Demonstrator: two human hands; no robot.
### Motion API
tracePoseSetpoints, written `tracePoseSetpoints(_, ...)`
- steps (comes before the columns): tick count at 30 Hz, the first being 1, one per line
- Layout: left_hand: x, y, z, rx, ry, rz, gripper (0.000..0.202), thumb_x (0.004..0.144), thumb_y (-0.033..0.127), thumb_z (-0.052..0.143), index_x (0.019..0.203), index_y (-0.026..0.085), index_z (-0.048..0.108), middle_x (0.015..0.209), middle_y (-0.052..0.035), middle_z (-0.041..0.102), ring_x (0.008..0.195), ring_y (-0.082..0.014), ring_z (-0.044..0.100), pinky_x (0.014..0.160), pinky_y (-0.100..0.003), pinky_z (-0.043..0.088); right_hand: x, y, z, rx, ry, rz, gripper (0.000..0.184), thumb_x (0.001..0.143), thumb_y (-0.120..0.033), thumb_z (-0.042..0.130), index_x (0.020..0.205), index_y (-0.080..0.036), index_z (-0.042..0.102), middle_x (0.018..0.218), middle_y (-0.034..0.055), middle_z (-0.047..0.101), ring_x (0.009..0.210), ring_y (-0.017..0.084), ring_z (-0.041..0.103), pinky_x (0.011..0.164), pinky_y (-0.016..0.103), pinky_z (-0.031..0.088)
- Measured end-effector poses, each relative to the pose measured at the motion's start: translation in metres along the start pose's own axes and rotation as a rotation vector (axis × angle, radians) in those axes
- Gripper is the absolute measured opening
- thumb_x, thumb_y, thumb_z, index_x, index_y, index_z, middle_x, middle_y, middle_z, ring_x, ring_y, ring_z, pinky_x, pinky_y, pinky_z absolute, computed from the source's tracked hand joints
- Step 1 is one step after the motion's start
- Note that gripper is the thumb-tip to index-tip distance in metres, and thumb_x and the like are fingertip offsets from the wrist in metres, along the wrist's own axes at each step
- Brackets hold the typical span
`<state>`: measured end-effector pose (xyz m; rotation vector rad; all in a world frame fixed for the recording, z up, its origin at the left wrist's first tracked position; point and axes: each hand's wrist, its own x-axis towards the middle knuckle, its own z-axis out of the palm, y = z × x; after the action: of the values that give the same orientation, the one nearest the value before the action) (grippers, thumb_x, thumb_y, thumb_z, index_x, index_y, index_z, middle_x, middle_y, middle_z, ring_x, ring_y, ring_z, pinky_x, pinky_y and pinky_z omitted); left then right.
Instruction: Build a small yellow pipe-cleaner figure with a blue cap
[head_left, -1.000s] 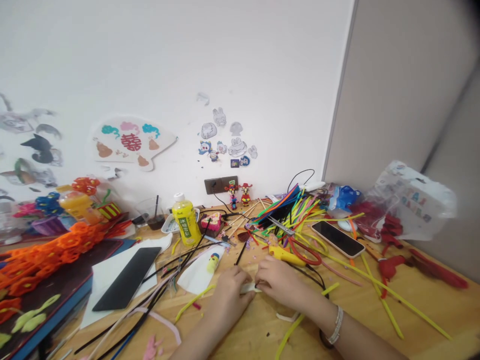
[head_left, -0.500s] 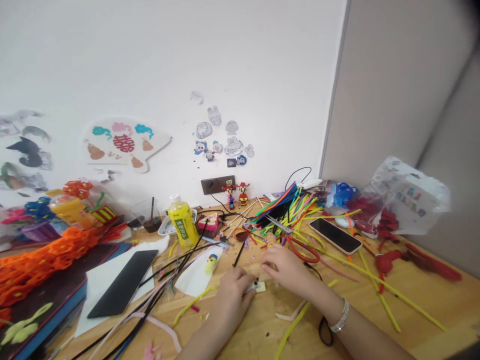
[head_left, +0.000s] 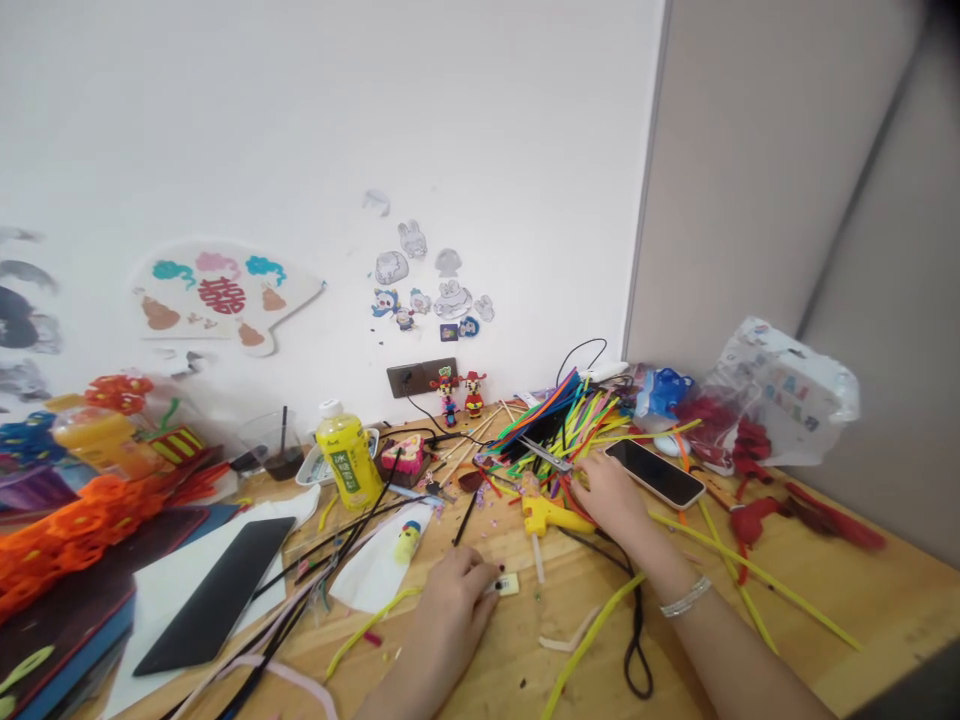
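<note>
The left hand (head_left: 454, 600) hides most of what its fingers are on. Only one end of a little pale card (head_left: 508, 584) pokes out, on the middle part of the desk (head_left: 862, 590), and the marks on it are too small to read. I can't tell if the fingers pinch it or just press it.

The right hand (head_left: 611, 495) is at the scissors (head_left: 547, 456), toward the back edge. It covers their handles, so I can't tell if it grips them. Its bent fingers are just behind a yellow glue gun (head_left: 559, 517).

Orange fuzzy flowers (head_left: 97, 530) get cut off at the left. The desk is wood and very messy. Its back edge meets a white wall (head_left: 487, 100), and a gray panel (head_left: 750, 180) stands past its back right corner.
</note>
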<state>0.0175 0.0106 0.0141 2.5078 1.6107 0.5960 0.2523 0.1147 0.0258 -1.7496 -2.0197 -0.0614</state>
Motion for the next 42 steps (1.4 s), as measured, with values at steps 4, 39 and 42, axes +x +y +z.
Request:
tracePoseSetpoints(4,0.001,-0.002,0.000,0.000,0.001,-0.012,0.023,0.077,0.012,0.050,0.093,0.018,0.066,0.088,-0.0095,0.063,0.085,-0.0237,0.058,0.075,-0.035,0.046,0.002,0.006,0.011,-0.042,-0.048,0.050,0.023,0.076,-0.024,0.056,0.094,-0.010,0.062,0.097,0.0170,0.061,0.096,0.029,0.052,0.079,0.034,0.036)
tracePoseSetpoints(39,0.003,-0.008,0.000,0.057,0.090,0.072,0.018,0.080,0.014,0.049,0.072,0.019,0.064,0.082,-0.0066,0.062,0.080,-0.0200,0.056,0.071,-0.031,0.044,-0.012,-0.028,0.008,0.104,0.043,-0.172,0.014,0.078,-0.015,0.052,0.086,-0.018,0.063,0.091,0.0066,0.061,0.089,0.021,0.051,0.079,0.028,0.037)
tracePoseSetpoints(42,0.002,-0.002,0.001,0.052,0.045,0.113,0.015,0.077,0.015,0.053,0.072,0.021,0.065,0.082,-0.0053,0.064,0.082,-0.0204,0.056,0.072,-0.032,0.044,-0.011,-0.026,0.008,0.101,0.043,-0.158,0.013,0.078,-0.015,0.052,0.084,-0.018,0.063,0.089,0.0068,0.061,0.088,0.022,0.051,0.078,0.029,0.037)
